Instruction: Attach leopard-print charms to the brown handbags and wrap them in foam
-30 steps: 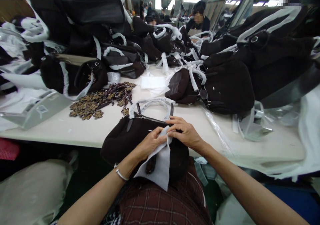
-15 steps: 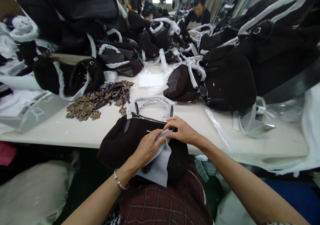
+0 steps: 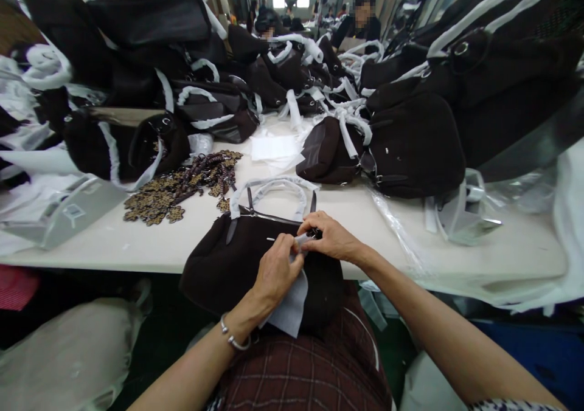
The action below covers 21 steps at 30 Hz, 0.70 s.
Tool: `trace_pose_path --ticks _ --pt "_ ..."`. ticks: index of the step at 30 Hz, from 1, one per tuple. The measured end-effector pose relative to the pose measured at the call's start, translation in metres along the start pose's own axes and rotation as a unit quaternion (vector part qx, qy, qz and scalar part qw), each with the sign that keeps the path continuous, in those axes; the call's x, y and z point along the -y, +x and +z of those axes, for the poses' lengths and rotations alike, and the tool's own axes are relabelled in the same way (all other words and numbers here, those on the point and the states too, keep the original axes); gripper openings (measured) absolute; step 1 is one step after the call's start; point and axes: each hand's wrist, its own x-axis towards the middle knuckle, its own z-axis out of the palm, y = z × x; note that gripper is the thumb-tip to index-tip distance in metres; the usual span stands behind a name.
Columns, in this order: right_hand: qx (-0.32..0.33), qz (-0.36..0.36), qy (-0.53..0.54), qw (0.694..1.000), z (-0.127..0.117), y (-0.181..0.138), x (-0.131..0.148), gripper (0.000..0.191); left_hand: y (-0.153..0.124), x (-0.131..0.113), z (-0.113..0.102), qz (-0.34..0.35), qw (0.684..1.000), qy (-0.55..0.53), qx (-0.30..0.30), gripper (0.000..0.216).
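Note:
A dark brown handbag (image 3: 219, 259) leans at the table's front edge against my lap, its two handles (image 3: 278, 186) wrapped in white paper. Over its front hangs a thin grey-white sheet (image 3: 292, 310). My left hand (image 3: 279, 271) pinches the upper part of this sheet. Close beside it, my right hand (image 3: 331, 236) pinches the sheet's top end near the bag's zip. A small dark charm (image 3: 314, 233) shows at the right fingers; how it is attached is hidden.
Left of the bag lies a heap of flower-shaped charms (image 3: 155, 198) on the white table (image 3: 91, 241). More wrapped-handle bags (image 3: 415, 143) are piled at the back and both sides. White paper sheets (image 3: 276, 148) lie mid-table. A person (image 3: 360, 22) sits beyond the piles.
My left hand has curled its fingers tighter around the sheet, which is now more bunched at the top and shows less below. The right hand has stayed almost in place.

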Motion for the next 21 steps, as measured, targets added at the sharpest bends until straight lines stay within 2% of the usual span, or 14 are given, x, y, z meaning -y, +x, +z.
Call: trace_pose_path --ticks 5,7,11,13,16,18,21 --pt "0.059 -0.038 0.009 0.997 -0.015 0.003 0.001 0.053 -0.003 0.003 -0.003 0.055 0.998 0.001 0.022 0.01" --pt "0.077 -0.045 0.011 0.996 -0.021 0.006 0.002 0.055 -0.003 0.003 -0.006 0.08 0.996 0.027 0.038 0.009" --pt "0.101 -0.049 -0.001 0.994 -0.024 0.009 0.002 0.033 -0.002 0.004 -0.009 0.115 0.991 0.046 0.051 0.01" --pt "0.082 -0.052 0.015 0.995 -0.022 0.008 -0.001 0.025 -0.001 0.006 -0.008 0.071 0.997 0.012 0.037 0.001" --pt "0.046 -0.043 0.038 0.997 -0.019 0.006 -0.007 0.018 0.001 0.008 -0.008 -0.013 0.998 -0.058 0.019 0.029" --pt "0.038 -0.048 0.037 0.997 -0.016 0.005 -0.009 0.015 0.001 0.007 -0.009 -0.016 0.997 -0.068 0.03 0.03" --pt "0.046 -0.073 0.006 0.996 -0.011 0.002 -0.005 0.013 0.0 0.007 -0.012 0.002 0.998 -0.04 0.052 0.018"
